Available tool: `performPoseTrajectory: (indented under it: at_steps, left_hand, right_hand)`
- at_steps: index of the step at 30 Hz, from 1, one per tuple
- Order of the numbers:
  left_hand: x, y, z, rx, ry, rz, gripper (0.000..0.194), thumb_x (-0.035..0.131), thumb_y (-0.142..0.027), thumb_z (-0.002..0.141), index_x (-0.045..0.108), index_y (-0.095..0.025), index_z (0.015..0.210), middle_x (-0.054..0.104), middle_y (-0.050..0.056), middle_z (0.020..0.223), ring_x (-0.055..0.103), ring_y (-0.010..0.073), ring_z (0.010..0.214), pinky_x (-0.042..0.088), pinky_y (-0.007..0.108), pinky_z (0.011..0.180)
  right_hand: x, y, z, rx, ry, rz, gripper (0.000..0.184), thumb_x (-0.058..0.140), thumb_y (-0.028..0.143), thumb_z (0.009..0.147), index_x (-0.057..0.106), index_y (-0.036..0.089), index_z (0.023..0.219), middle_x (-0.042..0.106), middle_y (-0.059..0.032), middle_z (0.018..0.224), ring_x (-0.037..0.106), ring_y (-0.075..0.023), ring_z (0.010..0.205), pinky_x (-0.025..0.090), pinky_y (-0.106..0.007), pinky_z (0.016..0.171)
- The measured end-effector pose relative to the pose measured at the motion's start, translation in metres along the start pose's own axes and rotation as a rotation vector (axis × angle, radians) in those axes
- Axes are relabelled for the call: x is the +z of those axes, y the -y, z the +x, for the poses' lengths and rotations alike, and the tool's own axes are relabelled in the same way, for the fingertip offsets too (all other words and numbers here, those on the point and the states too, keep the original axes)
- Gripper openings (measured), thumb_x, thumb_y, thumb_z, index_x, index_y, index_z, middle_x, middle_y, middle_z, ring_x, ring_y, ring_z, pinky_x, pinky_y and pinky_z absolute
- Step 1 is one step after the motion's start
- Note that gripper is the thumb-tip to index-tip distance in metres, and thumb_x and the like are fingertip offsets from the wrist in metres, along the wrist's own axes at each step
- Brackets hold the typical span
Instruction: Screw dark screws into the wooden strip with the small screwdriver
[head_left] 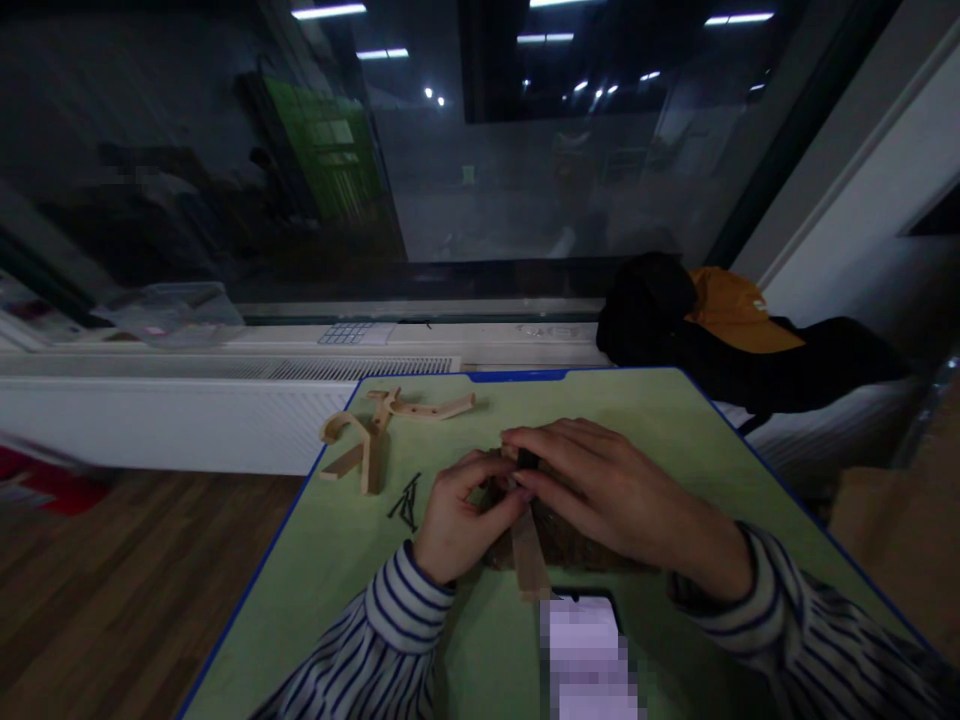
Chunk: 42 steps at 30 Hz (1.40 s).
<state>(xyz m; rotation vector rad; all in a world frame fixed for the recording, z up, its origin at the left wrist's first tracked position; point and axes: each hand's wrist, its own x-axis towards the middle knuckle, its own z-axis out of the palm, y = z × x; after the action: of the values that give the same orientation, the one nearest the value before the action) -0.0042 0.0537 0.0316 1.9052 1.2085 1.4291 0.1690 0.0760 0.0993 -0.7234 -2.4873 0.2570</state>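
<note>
My left hand (466,512) and my right hand (600,480) meet over the middle of the green table. The fingers of my right hand close around a small dark piece (527,460), whose kind I cannot make out. My left thumb and index finger are pinched together right beside it; what they hold is hidden. From under the fingertips a flat wooden strip (529,560) runs toward me. Beneath both hands lies a rough brown block (581,540), partly covered. Left of my left hand are several dark screws (407,503) in a loose pile.
Curved wooden parts (371,440) lie at the table's (300,600) far left. A phone (589,655) lies close in front of me. Beyond the far edge are a radiator (187,420), a clear plastic box (180,312) on the sill, and an orange cap (742,305) on dark clothing.
</note>
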Motion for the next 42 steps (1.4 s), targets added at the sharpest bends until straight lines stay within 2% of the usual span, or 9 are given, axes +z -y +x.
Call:
performPoseTrajectory:
  at_steps: [10, 18, 25, 35, 42]
  left_hand:
    - [0.000, 0.001, -0.006, 0.042, -0.029, 0.049, 0.010, 0.060, -0.014, 0.074, 0.065, -0.014, 0.083, 0.058, -0.001, 0.065, 0.052, 0.0101, 0.058, 0.043, 0.021, 0.056]
    - [0.004, -0.001, -0.007, 0.046, -0.051, 0.034, 0.008, 0.061, -0.017, 0.075, 0.065, -0.014, 0.080, 0.059, 0.001, 0.065, 0.053, 0.0111, 0.059, 0.045, 0.023, 0.057]
    - [0.006, 0.004, -0.010, 0.048, -0.067, -0.015, 0.015, 0.066, -0.021, 0.073, 0.066, -0.015, 0.087, 0.062, 0.002, 0.067, 0.055, 0.0120, 0.061, 0.047, 0.023, 0.058]
    - [0.003, 0.006, -0.010, 0.006, -0.018, -0.074, 0.015, 0.066, -0.024, 0.076, 0.069, -0.015, 0.087, 0.067, 0.006, 0.073, 0.061, 0.0161, 0.070, 0.051, 0.027, 0.067]
    - [0.000, 0.004, -0.008, 0.015, 0.013, -0.112, 0.010, 0.065, -0.023, 0.077, 0.070, -0.015, 0.083, 0.067, 0.005, 0.069, 0.059, 0.0152, 0.067, 0.049, 0.027, 0.064]
  right_hand:
    - [0.001, 0.005, 0.001, -0.011, 0.016, -0.020, 0.040, 0.046, 0.023, 0.089, 0.040, 0.013, 0.128, 0.060, -0.0120, 0.110, 0.055, -0.0201, 0.098, 0.046, -0.040, 0.086]
    - [0.000, 0.003, -0.002, -0.006, 0.037, 0.037, 0.032, 0.043, 0.021, 0.091, 0.045, 0.017, 0.122, 0.060, -0.0090, 0.113, 0.055, -0.0197, 0.101, 0.044, -0.041, 0.090]
    - [-0.001, 0.002, -0.002, -0.021, 0.033, 0.016, 0.030, 0.044, 0.023, 0.091, 0.046, 0.018, 0.120, 0.062, -0.0087, 0.111, 0.056, -0.0198, 0.097, 0.045, -0.041, 0.086]
    - [0.000, 0.005, -0.001, -0.030, 0.000, 0.011, 0.028, 0.045, 0.022, 0.090, 0.048, 0.017, 0.118, 0.063, -0.0081, 0.107, 0.058, -0.0178, 0.094, 0.046, -0.036, 0.083]
    - [0.003, 0.004, -0.002, -0.003, 0.004, -0.005, 0.031, 0.045, 0.024, 0.090, 0.046, 0.019, 0.121, 0.062, -0.0077, 0.113, 0.057, -0.0187, 0.099, 0.047, -0.038, 0.087]
